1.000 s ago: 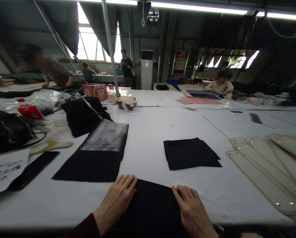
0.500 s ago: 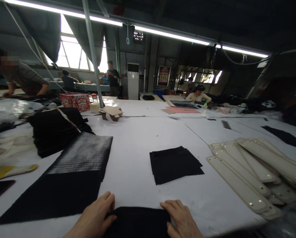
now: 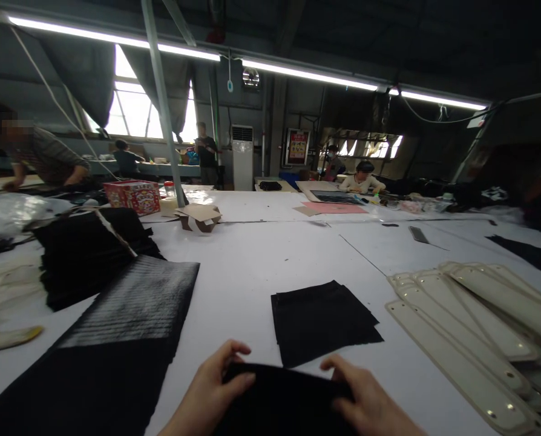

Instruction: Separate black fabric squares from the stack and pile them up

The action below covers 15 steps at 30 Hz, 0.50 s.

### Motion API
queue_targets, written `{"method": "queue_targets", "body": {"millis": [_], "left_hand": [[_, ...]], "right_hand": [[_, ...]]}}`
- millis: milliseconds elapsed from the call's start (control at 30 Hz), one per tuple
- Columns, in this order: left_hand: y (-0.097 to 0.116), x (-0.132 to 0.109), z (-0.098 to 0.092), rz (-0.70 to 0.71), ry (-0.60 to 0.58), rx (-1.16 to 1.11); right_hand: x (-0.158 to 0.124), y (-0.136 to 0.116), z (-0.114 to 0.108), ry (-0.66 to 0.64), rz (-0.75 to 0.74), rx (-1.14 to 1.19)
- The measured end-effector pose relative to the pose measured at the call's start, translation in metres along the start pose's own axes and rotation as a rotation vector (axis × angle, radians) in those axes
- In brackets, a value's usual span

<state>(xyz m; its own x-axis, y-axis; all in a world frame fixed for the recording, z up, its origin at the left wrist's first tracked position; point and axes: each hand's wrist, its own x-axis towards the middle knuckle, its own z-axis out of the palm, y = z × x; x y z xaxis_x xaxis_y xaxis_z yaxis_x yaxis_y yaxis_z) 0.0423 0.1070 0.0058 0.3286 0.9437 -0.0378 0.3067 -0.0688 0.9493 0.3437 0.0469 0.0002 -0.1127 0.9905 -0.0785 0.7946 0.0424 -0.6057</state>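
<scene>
A piece of black fabric (image 3: 282,399) is lifted just above the near edge of the white table (image 3: 252,266). My left hand (image 3: 211,387) grips its left edge, thumb on top and fingers curled round. At the right edge my right hand (image 3: 365,399) grips it the same way. Just beyond the piece lies a small stack of black fabric squares (image 3: 322,321). To my left a long fanned row of black fabric pieces (image 3: 116,339) stretches toward me.
Cream template strips (image 3: 474,321) lie fanned at the right. A heap of black fabric (image 3: 89,248), a red box (image 3: 132,195) and a cardboard piece (image 3: 200,216) sit at the far left. Other people work at tables behind.
Both hands went from lying flat on the black fabric to gripping its edges and lifting it. The camera has tilted up and swung a little to the right.
</scene>
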Motion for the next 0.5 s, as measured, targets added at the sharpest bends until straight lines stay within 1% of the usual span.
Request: {"method": "queue_targets", "body": {"millis": [33,100,133,167,200,233,267,300,333,400,467,500], "left_hand": [[0.007,0.012,0.01,0.011,0.029,-0.016],[0.021,0.037,0.029,0.053,0.068,0.031],[0.026,0.048,0.034,0.068,0.093,0.065],[0.028,0.058,0.036,0.073,0.126,0.102],[0.028,0.065,0.034,0.082,0.159,0.154],[0.025,0.067,0.026,0.098,0.18,0.217],[0.022,0.065,0.015,0.107,0.198,0.284],[0.017,0.058,0.0,0.112,0.215,0.352],[0.011,0.046,-0.017,0.112,0.233,0.414],[-0.002,0.011,-0.055,0.086,0.287,0.522],[-0.018,-0.028,-0.093,0.014,0.348,0.649],[-0.026,-0.045,-0.11,-0.065,0.359,0.776]], "right_hand": [[0.015,0.003,-0.022,0.044,-0.03,-0.048],[0.051,0.011,-0.06,0.153,-0.084,-0.27],[0.07,0.016,-0.073,0.261,-0.119,-0.427],[0.088,0.023,-0.081,0.389,-0.162,-0.564],[0.104,0.03,-0.082,0.451,-0.178,-0.578],[0.117,0.039,-0.077,0.471,-0.204,-0.562],[0.126,0.049,-0.067,0.486,-0.245,-0.542],[0.131,0.059,-0.052,0.513,-0.341,-0.511],[0.131,0.069,-0.034,0.52,-0.433,-0.468],[0.123,0.082,0.007,0.522,-0.522,-0.413],[0.109,0.08,0.045,0.509,-0.607,-0.355],[0.102,0.073,0.06,0.491,-0.628,-0.338]]}}
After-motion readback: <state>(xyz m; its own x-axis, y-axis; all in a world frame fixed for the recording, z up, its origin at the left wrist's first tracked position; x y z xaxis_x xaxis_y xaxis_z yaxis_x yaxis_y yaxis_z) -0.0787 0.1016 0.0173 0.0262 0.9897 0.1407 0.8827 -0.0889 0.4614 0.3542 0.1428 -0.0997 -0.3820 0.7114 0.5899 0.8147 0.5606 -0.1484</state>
